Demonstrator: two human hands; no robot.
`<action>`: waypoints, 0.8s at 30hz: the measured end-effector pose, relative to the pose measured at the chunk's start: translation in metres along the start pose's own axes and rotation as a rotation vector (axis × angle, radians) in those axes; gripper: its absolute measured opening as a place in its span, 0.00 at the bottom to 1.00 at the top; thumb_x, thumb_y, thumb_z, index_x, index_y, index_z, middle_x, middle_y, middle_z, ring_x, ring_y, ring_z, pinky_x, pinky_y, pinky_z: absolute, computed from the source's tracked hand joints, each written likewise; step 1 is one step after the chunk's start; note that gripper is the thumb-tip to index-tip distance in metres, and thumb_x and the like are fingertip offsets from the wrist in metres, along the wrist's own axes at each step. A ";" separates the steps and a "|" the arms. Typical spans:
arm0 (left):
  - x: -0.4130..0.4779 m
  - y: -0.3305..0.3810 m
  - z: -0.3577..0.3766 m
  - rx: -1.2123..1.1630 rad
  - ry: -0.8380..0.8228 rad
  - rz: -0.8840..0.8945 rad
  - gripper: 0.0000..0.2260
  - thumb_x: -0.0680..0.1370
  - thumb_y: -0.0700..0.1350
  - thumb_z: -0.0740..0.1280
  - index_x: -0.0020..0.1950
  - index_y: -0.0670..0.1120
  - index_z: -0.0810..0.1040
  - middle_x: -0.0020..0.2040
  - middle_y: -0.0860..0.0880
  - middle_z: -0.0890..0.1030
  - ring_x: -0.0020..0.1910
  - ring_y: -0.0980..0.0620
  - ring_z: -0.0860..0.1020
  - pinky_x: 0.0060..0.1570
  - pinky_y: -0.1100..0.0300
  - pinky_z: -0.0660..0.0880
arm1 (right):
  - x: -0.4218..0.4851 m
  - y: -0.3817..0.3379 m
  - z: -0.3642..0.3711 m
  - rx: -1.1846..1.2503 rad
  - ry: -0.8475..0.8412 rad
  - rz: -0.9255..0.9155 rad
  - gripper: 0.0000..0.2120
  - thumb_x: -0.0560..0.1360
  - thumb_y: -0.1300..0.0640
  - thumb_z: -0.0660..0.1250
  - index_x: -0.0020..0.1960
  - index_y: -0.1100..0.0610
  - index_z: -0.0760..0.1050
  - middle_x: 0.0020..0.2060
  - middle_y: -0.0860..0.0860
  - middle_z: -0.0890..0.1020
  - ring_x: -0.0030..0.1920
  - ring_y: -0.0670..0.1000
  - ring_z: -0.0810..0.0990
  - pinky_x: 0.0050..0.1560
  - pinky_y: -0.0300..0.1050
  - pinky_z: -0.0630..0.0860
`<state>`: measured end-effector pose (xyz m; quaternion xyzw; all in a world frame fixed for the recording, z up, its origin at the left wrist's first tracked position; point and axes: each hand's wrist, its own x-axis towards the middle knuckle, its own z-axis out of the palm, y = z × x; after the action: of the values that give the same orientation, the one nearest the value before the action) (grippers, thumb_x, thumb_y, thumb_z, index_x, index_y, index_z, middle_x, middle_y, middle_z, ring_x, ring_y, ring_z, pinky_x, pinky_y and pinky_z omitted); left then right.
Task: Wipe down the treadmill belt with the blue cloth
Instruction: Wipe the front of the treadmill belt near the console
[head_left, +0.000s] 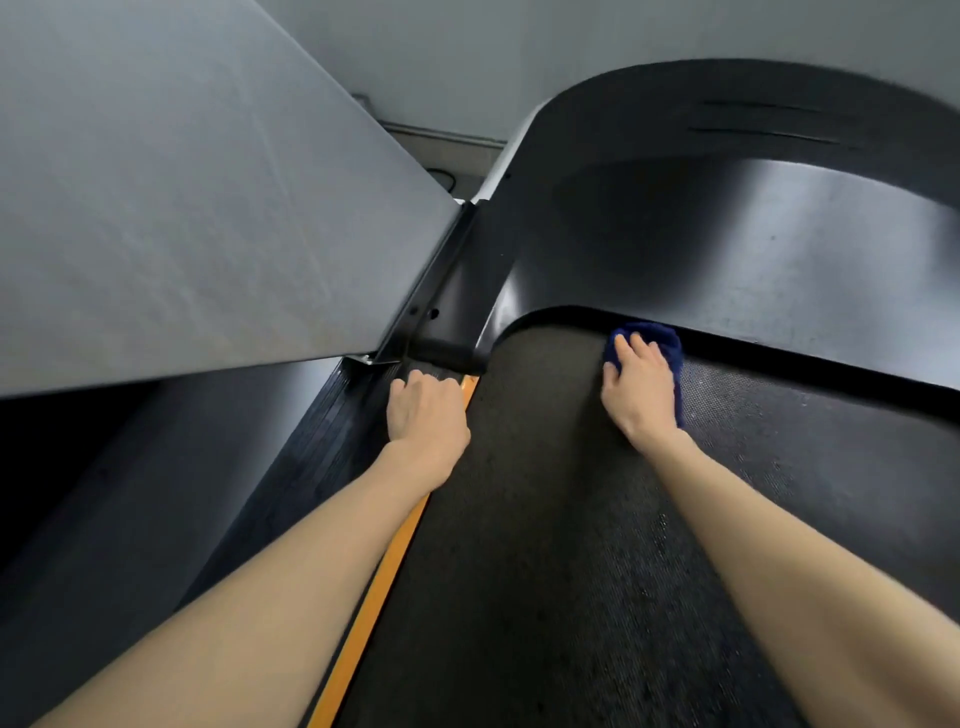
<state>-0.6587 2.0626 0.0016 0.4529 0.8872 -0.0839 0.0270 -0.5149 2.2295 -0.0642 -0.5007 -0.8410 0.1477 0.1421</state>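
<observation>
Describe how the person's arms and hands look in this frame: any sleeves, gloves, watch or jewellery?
Both arms are bare: the left forearm and right forearm show no sleeve up to the frame's edge. The left hand and right hand wear no gloves. No watch, bracelet or band shows at either wrist, and no ring on the visible fingers.

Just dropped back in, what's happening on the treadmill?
A person is mid-wipe. The right hand presses the blue cloth onto the belt at its front end, right by the black cover. The left hand rests with curled fingers on the side rail, beside the orange strip, holding nothing.
</observation>
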 end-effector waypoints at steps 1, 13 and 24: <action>-0.001 0.000 0.001 -0.004 0.000 -0.001 0.08 0.77 0.43 0.62 0.54 0.43 0.75 0.52 0.45 0.78 0.56 0.46 0.72 0.55 0.54 0.66 | -0.001 -0.014 0.006 0.051 0.013 -0.070 0.19 0.76 0.62 0.60 0.66 0.64 0.70 0.68 0.61 0.69 0.68 0.64 0.65 0.68 0.55 0.62; 0.001 0.006 -0.005 0.062 -0.045 -0.007 0.09 0.76 0.46 0.63 0.54 0.44 0.75 0.55 0.45 0.78 0.58 0.46 0.71 0.58 0.53 0.64 | -0.012 -0.064 0.038 0.145 -0.065 -0.284 0.30 0.69 0.74 0.61 0.70 0.62 0.66 0.69 0.58 0.69 0.70 0.57 0.66 0.70 0.52 0.62; -0.004 0.008 -0.001 0.029 -0.008 -0.068 0.11 0.77 0.45 0.61 0.58 0.45 0.75 0.58 0.47 0.77 0.61 0.46 0.70 0.60 0.50 0.63 | -0.030 -0.070 0.027 0.001 -0.181 -0.474 0.32 0.70 0.72 0.61 0.73 0.61 0.60 0.72 0.56 0.64 0.71 0.57 0.62 0.68 0.50 0.62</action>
<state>-0.6498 2.0643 0.0017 0.4224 0.9007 -0.0994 0.0211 -0.5676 2.1677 -0.0638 -0.2744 -0.9441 0.1550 0.0971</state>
